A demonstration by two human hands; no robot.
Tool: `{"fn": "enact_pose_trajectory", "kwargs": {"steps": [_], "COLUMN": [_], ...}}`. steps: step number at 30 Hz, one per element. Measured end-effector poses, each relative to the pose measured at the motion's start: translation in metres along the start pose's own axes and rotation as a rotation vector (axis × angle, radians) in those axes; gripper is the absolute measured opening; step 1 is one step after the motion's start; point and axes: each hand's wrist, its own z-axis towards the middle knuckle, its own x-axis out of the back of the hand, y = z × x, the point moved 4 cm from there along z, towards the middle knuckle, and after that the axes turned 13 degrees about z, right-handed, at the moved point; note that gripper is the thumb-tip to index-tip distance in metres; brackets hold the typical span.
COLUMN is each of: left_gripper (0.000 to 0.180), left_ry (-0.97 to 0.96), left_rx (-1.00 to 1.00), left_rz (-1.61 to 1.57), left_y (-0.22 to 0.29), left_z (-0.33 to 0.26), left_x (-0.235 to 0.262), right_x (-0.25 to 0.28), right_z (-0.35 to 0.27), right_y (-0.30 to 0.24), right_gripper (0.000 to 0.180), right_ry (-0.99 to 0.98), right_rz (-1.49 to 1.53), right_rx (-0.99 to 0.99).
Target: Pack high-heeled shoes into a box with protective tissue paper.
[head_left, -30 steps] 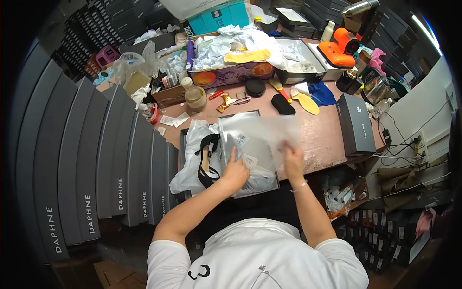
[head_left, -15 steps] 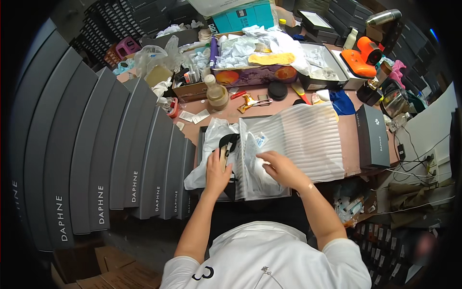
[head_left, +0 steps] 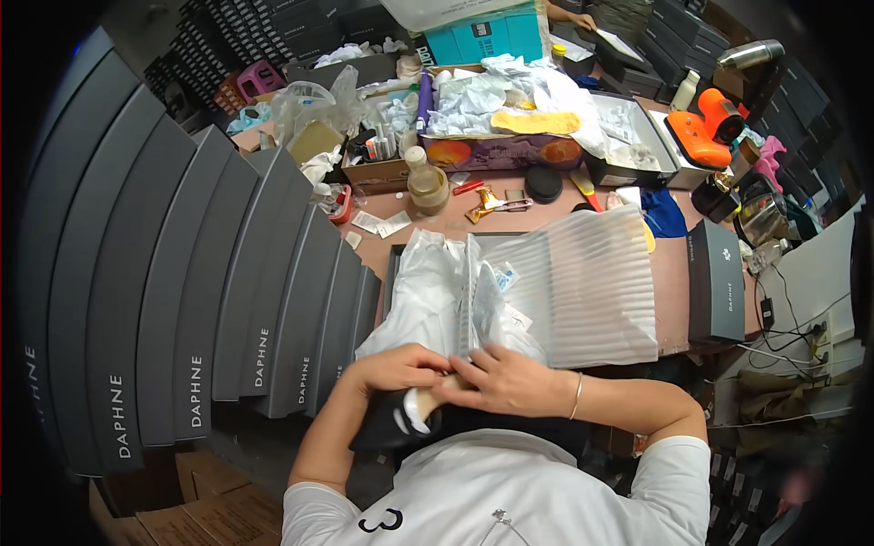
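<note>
Close to my body, over my lap, both hands are closed on a black shoe with a beige insole and white edging (head_left: 421, 409). My left hand (head_left: 399, 368) grips it from the left, and my right hand (head_left: 501, 382) has its fingers on it from the right. Parts of the shoe are hidden beneath the fingers and against my dark clothes. Just beyond the hands sits an open grey shoebox (head_left: 393, 273), lined with white tissue paper (head_left: 423, 282). A ribbed translucent foam sheet (head_left: 601, 291) spreads out of it to the right, beside a small blue-and-white packet (head_left: 505, 276).
A long row of dark grey shoeboxes (head_left: 173, 291) stands at the left. Behind are a glass bottle (head_left: 426, 187), a round black lid (head_left: 543, 185) and a carton of crumpled paper (head_left: 501, 150). A closed grey box (head_left: 715, 282) stands right. A co-worker's hand (head_left: 578, 18) shows far back.
The shoe has come out of the box toward my body. My right hand has left the wrapping and joined my left on the shoe. The view has shifted slightly.
</note>
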Motion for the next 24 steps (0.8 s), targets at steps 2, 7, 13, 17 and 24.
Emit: {"fn": "enact_pose_trajectory", "kwargs": {"steps": [2, 7, 13, 17, 24], "left_gripper": [0.032, 0.064, 0.017, 0.031, 0.02], "left_ry": [0.008, 0.728, 0.803, 1.077, 1.268], "left_rx": [0.064, 0.29, 0.407, -0.118, -0.035], "left_rz": [-0.3, 0.459, 0.191, -0.028, 0.532], "left_y": [0.003, -0.053, -0.124, 0.019, 0.108], "left_z": [0.01, 0.076, 0.106, 0.051, 0.019], "left_x": [0.002, 0.12, 0.166, 0.156, 0.112], "right_x": [0.0, 0.007, -0.028, -0.043, -0.036], "right_z": [-0.007, -0.059, -0.09, -0.102, -0.105], "right_y": [0.006, 0.047, 0.051, 0.054, 0.032], "right_gripper": [0.061, 0.08, 0.092, 0.1, 0.088], "right_ry": [-0.122, 0.127, 0.706, 0.987, 0.964], "right_rz": [0.227, 1.153, 1.615, 2.488, 2.61], "right_rx": [-0.114, -0.53, -0.397, -0.012, 0.301]}}
